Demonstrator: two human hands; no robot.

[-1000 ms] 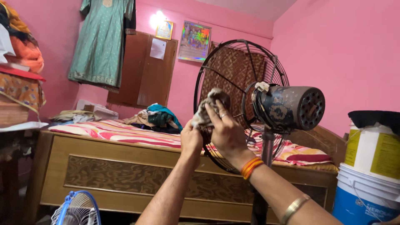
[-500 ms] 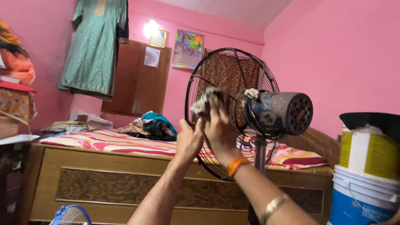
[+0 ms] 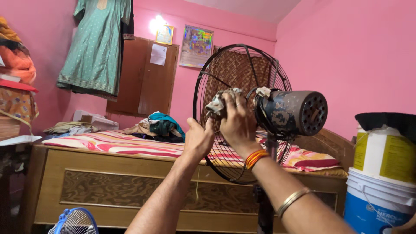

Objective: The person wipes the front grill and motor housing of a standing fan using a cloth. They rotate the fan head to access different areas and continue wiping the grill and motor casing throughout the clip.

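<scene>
Both hands with rag against fan guard

Two hands are raised — the left hand and the right hand. One dirty cloth is between them and one wire fan guard, which carries one dark motor housing. One small blue fan sits at the bottom edge. One bed, one wooden cupboard, one hanging green garment. Two framed pictures hang on the wall. Buckets at the right — two, stacked.
</scene>
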